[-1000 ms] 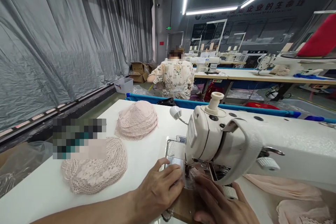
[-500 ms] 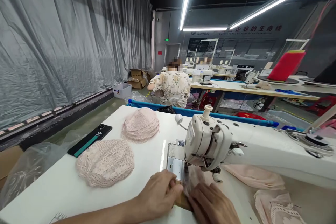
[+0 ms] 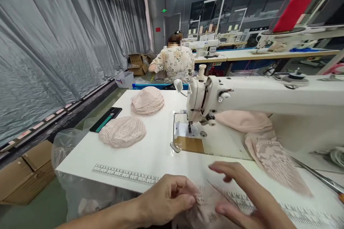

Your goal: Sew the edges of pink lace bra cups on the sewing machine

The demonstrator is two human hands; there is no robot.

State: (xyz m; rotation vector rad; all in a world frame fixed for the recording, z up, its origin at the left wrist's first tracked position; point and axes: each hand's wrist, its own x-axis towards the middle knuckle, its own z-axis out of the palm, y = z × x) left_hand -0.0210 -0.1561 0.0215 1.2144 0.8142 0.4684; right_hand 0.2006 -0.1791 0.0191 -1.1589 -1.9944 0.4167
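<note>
My left hand [image 3: 170, 198] pinches a piece of thin pale pink lace fabric [image 3: 205, 204] between thumb and fingertips at the table's front edge. Over the right side of this piece, my right hand [image 3: 247, 195] is held with thumb and fingers spread apart, slightly blurred. A thin dark line, perhaps a thread, runs slantwise between the hands. Beyond them stands a white sewing machine [image 3: 200, 103], with no fabric under its presser foot [image 3: 190, 128]. Brown tape [image 3: 189, 144] covers part of the machine bed.
Two stacks of pink lace cups, one farther [image 3: 147, 101] and one nearer [image 3: 123, 131], lie left beside a black phone [image 3: 106, 120]. Pink lace pieces [image 3: 276, 154] and a long metal tool [image 3: 319, 177] lie right. A ruler scale [image 3: 126, 174] marks the front edge. A person [image 3: 176, 62] sits ahead.
Both hands have come back from the needle area to the table's front edge, bringing the lace fabric. The right hand has spread its fingers. The view has tilted down.
</note>
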